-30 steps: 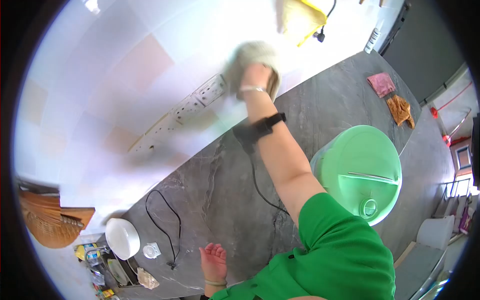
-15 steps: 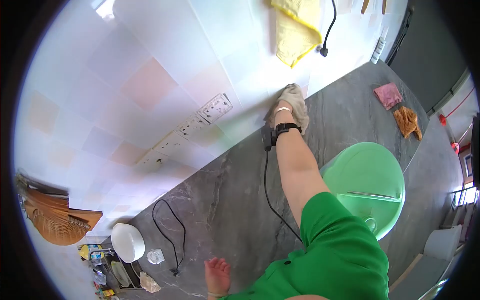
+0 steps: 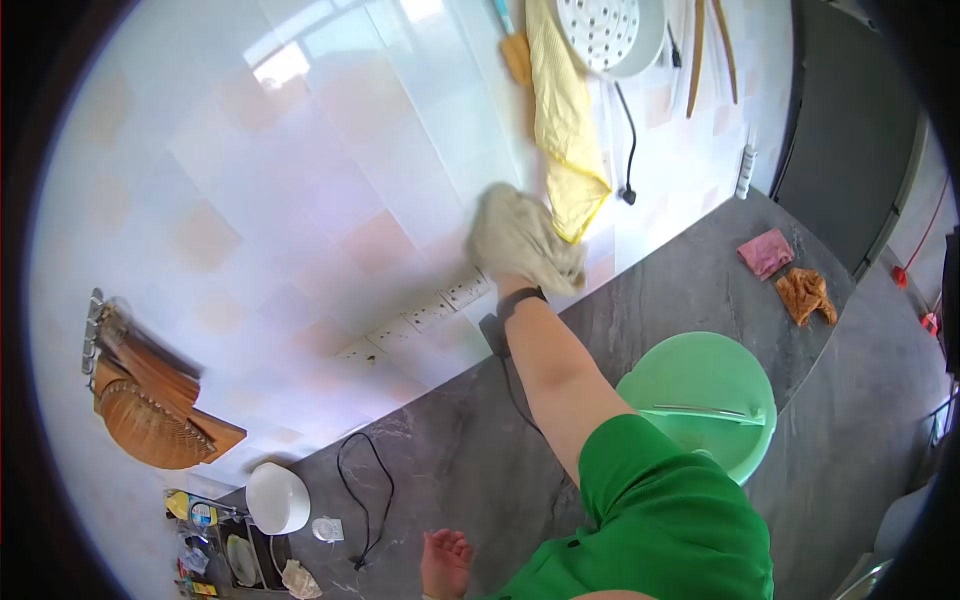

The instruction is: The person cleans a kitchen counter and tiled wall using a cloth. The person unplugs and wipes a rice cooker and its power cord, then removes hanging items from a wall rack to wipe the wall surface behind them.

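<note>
Item inspected: 1 beige cloth point(image 3: 525, 235), located up at the tiled wall point(image 3: 300, 230), above the wall-side edge of the bench point(image 3: 440, 470). It lies by the upper end of the socket strip point(image 3: 430, 315) and beside the lower corner of the hanging yellow cloth point(image 3: 568, 150); whether these 2 cloths touch cannot be told.

Handling, as judged: light, soft and limp, with no stiffness of its own and no risk of breakage. Loose folds droop towards the bench and could snag or slide out of line. Recommended hold: a bunched middle with the palm spread behind it, loose ends gathered in; a grip on 1 corner would leave the remainder flapping.

Hands: the cloth covers the right hand point(image 3: 512, 283) almost to the wrist, so whether its fingers are clamped or flat cannot be told. The left hand point(image 3: 447, 560) is empty above the bench's near edge, fingers loosely curled and clear of the palm.

Changes against the frame 0.5 s earlier: the beige cloth was low, at the bench's wall-side edge; it now stands higher on the wall. The view takes in more wall, including a white perforated dish point(image 3: 600, 30). Unchanged: the pink cloth point(image 3: 767, 254) and rust-brown cloth point(image 3: 806, 297), side by side near the bench's far corner.
</note>
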The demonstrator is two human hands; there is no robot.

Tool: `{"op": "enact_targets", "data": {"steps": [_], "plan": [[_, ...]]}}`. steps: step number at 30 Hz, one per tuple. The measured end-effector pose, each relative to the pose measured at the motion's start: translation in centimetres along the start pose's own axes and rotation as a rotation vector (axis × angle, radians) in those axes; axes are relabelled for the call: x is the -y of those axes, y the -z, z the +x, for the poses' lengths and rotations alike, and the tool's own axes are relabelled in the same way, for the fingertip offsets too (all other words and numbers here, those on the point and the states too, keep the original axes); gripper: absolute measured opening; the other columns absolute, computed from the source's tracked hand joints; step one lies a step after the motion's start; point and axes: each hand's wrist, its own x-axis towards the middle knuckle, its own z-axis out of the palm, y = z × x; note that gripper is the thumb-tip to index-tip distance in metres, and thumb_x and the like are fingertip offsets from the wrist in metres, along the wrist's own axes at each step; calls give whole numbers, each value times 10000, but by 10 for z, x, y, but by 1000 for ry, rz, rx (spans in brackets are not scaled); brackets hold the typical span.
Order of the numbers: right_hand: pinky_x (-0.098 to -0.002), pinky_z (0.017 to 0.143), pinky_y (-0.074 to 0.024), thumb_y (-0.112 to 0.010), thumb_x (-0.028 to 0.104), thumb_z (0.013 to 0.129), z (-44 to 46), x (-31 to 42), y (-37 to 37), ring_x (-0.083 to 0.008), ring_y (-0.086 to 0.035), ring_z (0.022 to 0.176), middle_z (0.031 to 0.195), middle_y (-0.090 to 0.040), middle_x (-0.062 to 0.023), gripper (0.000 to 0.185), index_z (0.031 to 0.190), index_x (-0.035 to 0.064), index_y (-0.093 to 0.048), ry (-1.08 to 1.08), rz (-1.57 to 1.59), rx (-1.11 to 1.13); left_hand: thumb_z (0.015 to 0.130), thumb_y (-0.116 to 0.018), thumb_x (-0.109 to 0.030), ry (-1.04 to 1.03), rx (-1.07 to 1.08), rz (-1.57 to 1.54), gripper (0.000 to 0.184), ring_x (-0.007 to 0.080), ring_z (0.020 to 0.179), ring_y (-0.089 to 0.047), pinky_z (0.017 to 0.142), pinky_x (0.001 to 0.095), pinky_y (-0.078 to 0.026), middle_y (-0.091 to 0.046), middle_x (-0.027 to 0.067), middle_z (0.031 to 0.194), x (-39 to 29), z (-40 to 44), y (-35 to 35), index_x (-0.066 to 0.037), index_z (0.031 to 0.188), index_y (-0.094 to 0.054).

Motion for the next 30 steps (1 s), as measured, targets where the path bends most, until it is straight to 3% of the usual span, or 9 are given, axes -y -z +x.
{"op": "enact_targets", "data": {"steps": [3,6,11,14,16,19,23,27,30], "plan": [[-475,863,-422,-456,468,862,-44,9,38,-325,-575,968,1083,-590,-161,497,1027,14,-573,-131,90,-36,924,-456,-433,-37,100,-10,358,211,780,-582,706,345,-495,-610,94,873,-1,-27,4,-89,910,-556],[-458,905,-428,-369,491,899,-58,-25,63,-357,-544,1082,1161,-584,-116,365,1119,269,-558,-68,-410,-162,933,-455,-399,-79,198,50,322,209,788,-585,711,353,-502,-606,87,868,-12,-56,7,-92,912,-551],[-416,884,-450,-351,397,900,-177,-76,101,-337,-560,1056,1116,-602,-131,331,1096,277,-589,-15,-492,76,929,-486,-295,-175,300,255,190,181,838,-575,736,349,-478,-604,56,918,-19,-74,23,-119,914,-558],[-352,803,-467,-428,347,881,-158,-191,96,-300,-591,963,1009,-627,-129,288,1091,239,-593,175,-548,267,894,-544,-196,-298,346,499,109,152,912,-546,765,333,-443,-587,37,982,-21,-72,40,-123,973,-564],[-311,754,-464,-490,299,862,-172,-240,102,-277,-599,878,919,-632,-118,237,1033,181,-602,78,-355,310,867,-562,-138,-359,318,564,171,143,954,-521,781,327,-420,-567,34,1027,-16,-96,33,-122,1036,-547],[-323,835,-442,-530,217,809,-192,-279,125,-250,-561,1002,1017,-624,-80,312,1107,136,-575,337,-635,572,834,-580,-84,-357,284,614,316,133,1005,-483,793,306,-394,-527,17,1099,-9,-129,34,-113,1139,-503],[-310,800,-455,-621,260,731,-261,-223,182,-226,-575,936,958,-633,-49,371,1067,113,-569,623,-767,645,835,-584,-107,-336,215,640,296,144,974,-497,786,294,-393,-520,15,1071,-6,-128,56,-127,1115,-487],[-323,748,-471,-676,282,672,-298,-162,249,-240,-589,840,909,-627,-49,385,990,99,-558,590,-508,688,862,-570,-106,-422,168,621,223,106,940,-507,768,257,-393,-532,-2,1023,1,-139,20,-103,1074,-500],[-359,714,-477,-657,266,680,-310,-108,315,-277,-589,781,906,-610,-85,310,910,85,-555,655,-633,704,866,-572,-109,-488,177,646,212,101,966,-509,783,240,-383,-541,3,1040,29,-133,-26,-100,1068,-511]]}}
